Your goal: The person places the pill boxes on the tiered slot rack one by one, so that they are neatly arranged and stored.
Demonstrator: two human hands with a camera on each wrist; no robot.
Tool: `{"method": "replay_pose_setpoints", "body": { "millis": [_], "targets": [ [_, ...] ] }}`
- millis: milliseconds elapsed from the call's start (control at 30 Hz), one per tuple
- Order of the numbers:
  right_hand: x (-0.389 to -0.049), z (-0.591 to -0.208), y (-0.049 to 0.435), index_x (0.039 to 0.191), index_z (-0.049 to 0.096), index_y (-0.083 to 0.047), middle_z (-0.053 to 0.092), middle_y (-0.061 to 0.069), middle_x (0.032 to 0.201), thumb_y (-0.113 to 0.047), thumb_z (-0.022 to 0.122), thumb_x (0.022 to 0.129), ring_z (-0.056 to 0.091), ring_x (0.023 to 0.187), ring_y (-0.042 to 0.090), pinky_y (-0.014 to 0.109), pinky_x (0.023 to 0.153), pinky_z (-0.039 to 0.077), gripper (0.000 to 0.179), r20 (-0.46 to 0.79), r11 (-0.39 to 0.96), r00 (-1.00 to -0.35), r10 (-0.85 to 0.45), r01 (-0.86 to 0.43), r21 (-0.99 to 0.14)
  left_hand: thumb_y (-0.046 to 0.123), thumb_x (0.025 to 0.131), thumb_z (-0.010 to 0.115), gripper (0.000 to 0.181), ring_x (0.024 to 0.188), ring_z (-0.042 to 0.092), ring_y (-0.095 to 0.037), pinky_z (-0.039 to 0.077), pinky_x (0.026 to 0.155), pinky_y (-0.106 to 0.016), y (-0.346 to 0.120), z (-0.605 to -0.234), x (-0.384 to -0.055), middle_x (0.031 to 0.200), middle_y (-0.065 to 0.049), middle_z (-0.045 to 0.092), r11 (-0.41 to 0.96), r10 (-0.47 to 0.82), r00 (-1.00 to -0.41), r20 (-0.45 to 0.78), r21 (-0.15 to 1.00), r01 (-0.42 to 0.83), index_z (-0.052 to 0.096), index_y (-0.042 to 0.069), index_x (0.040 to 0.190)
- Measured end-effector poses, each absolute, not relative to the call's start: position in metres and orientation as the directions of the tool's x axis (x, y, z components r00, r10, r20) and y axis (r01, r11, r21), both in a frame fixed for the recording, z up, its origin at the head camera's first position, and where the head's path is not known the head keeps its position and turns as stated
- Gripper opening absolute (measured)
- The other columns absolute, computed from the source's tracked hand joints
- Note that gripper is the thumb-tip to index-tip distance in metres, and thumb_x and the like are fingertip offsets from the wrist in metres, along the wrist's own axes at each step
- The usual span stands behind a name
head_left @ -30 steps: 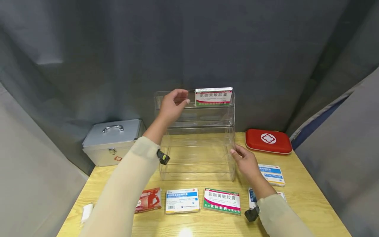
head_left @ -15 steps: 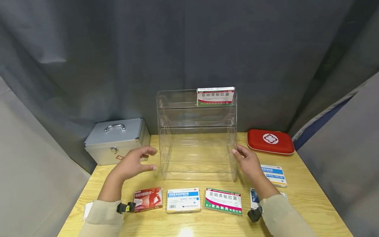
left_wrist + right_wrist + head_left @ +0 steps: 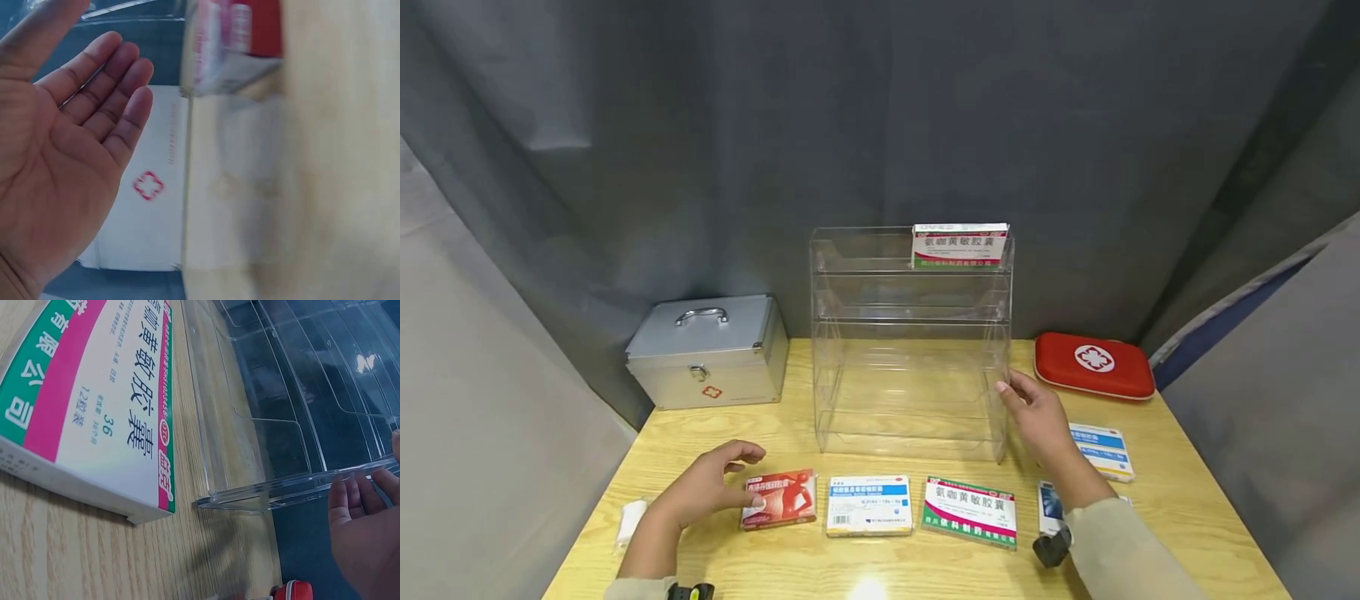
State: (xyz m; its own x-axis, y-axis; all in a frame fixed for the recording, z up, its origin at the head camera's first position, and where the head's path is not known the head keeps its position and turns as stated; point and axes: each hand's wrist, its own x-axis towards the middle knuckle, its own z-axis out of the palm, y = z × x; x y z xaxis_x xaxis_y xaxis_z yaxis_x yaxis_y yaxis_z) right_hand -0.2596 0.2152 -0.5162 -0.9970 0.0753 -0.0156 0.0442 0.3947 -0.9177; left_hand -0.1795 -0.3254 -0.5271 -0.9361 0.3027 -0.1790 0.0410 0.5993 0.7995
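Observation:
My left hand (image 3: 703,487) reaches over the left end of a red medicine box (image 3: 778,498), thumb tip in front of its edge. In the left wrist view, its fingers (image 3: 119,87) are relaxed and the palm (image 3: 62,169) holds nothing; the red box is blurred. My right hand (image 3: 1037,417) grips the right side of a clear tiered display rack (image 3: 910,433). The right wrist view shows fingertips (image 3: 353,494) against the rack's side edge. A white, green and magenta capsule box (image 3: 960,247) stands in the rack's top tier, on the right.
A blue-white box (image 3: 870,506) and another green-magenta box (image 3: 970,510) lie in front of the rack. More boxes, one blue-white (image 3: 1101,450), lie partly behind the right arm. A silver case (image 3: 707,354), a red first-aid pouch (image 3: 1093,365) and a small white item (image 3: 631,522) are around.
My left hand has come down from the rack's top tier, past its left side, to the red box. The right hand stays on the rack's side. The head view has shifted slightly.

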Motion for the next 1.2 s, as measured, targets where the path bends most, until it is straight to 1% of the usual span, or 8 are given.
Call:
{"method": "replay_pose_setpoints", "body": {
  "millis": [167, 333, 533, 800, 900, 967, 1067, 1200],
  "targets": [
    [-0.258, -0.519, 0.215, 0.164, 0.049, -0.009, 0.057, 0.024, 0.16, -0.039, 0.062, 0.113, 0.041, 0.159, 0.043, 0.062, 0.132, 0.035, 0.061, -0.011, 0.39, -0.997, 0.082, 0.043, -0.92, 0.031, 0.083, 0.098, 0.083, 0.146, 0.053, -0.052, 0.05, 0.119, -0.064, -0.332, -0.541, -0.173, 0.155, -0.018, 0.06, 0.598, 0.291, -0.931, -0.221, 0.801, -0.003, 0.058, 0.007, 0.151],
    [-0.257, -0.522, 0.213, 0.163, 0.051, -0.009, 0.059, 0.024, 0.158, -0.043, 0.062, 0.112, 0.051, 0.151, 0.039, 0.059, 0.129, 0.042, 0.062, -0.014, 0.373, -0.995, 0.103, 0.051, -0.926, 0.032, 0.076, 0.102, 0.09, 0.151, 0.048, -0.049, 0.042, 0.123, -0.07, -0.337, -0.544, -0.173, 0.155, -0.012, 0.062, 0.67, 0.277, -0.935, -0.22, 0.742, 0.024, 0.059, 0.012, 0.152],
    [-0.257, -0.521, 0.216, 0.164, 0.05, -0.009, 0.059, 0.023, 0.159, -0.042, 0.061, 0.113, 0.053, 0.148, 0.039, 0.059, 0.127, 0.043, 0.061, 0.004, 0.368, -0.995, 0.1, 0.034, -0.929, 0.035, 0.074, 0.102, 0.082, 0.153, 0.048, -0.045, 0.042, 0.123, -0.07, -0.338, -0.549, -0.176, 0.156, -0.007, 0.061, 0.735, 0.259, -0.945, -0.202, 0.676, 0.057, 0.065, 0.017, 0.146],
    [-0.259, -0.518, 0.217, 0.164, 0.051, -0.011, 0.059, 0.022, 0.159, -0.039, 0.061, 0.114, 0.053, 0.149, 0.038, 0.058, 0.128, 0.043, 0.058, 0.009, 0.389, -0.997, 0.08, 0.023, -0.921, 0.034, 0.073, 0.102, 0.079, 0.154, 0.047, -0.044, 0.041, 0.125, -0.069, -0.342, -0.558, -0.175, 0.156, -0.007, 0.061, 0.714, 0.208, -0.956, -0.206, 0.7, 0.005, 0.066, 0.024, 0.143],
    [-0.26, -0.518, 0.216, 0.164, 0.05, -0.011, 0.057, 0.022, 0.161, -0.04, 0.061, 0.113, 0.05, 0.152, 0.039, 0.06, 0.129, 0.041, 0.06, 0.008, 0.39, -0.998, 0.07, 0.02, -0.921, 0.026, 0.076, 0.101, 0.079, 0.151, 0.052, -0.042, 0.044, 0.124, -0.065, -0.345, -0.565, -0.175, 0.152, -0.007, 0.065, 0.674, 0.199, -0.961, -0.194, 0.738, -0.009, 0.062, 0.025, 0.145],
    [-0.261, -0.518, 0.216, 0.164, 0.05, -0.011, 0.057, 0.022, 0.161, -0.044, 0.061, 0.113, 0.05, 0.152, 0.04, 0.061, 0.129, 0.04, 0.062, 0.009, 0.395, -0.998, 0.066, 0.018, -0.919, 0.017, 0.081, 0.098, 0.076, 0.146, 0.058, -0.039, 0.051, 0.121, -0.057, -0.345, -0.569, -0.175, 0.148, -0.008, 0.066, 0.62, 0.179, -0.966, -0.186, 0.784, -0.036, 0.059, 0.024, 0.146],
    [-0.261, -0.518, 0.217, 0.164, 0.05, -0.011, 0.058, 0.023, 0.159, -0.043, 0.061, 0.113, 0.051, 0.151, 0.04, 0.061, 0.128, 0.041, 0.061, 0.008, 0.398, -0.997, 0.072, 0.021, -0.917, 0.005, 0.09, 0.088, 0.065, 0.132, 0.068, -0.034, 0.062, 0.108, -0.042, -0.343, -0.573, -0.176, 0.142, -0.012, 0.066, 0.541, 0.149, -0.976, -0.156, 0.84, -0.052, 0.058, 0.018, 0.146],
    [-0.26, -0.518, 0.217, 0.164, 0.05, -0.011, 0.057, 0.021, 0.161, -0.044, 0.061, 0.113, 0.048, 0.154, 0.041, 0.062, 0.13, 0.039, 0.062, -0.006, 0.4, -0.997, 0.077, 0.036, -0.916, 0.003, 0.097, 0.081, 0.048, 0.118, 0.072, -0.023, 0.065, 0.09, -0.028, -0.338, -0.571, -0.178, 0.129, -0.011, 0.07, 0.502, 0.071, -0.99, -0.121, 0.862, -0.069, 0.064, 0.016, 0.14]
  ]
}}
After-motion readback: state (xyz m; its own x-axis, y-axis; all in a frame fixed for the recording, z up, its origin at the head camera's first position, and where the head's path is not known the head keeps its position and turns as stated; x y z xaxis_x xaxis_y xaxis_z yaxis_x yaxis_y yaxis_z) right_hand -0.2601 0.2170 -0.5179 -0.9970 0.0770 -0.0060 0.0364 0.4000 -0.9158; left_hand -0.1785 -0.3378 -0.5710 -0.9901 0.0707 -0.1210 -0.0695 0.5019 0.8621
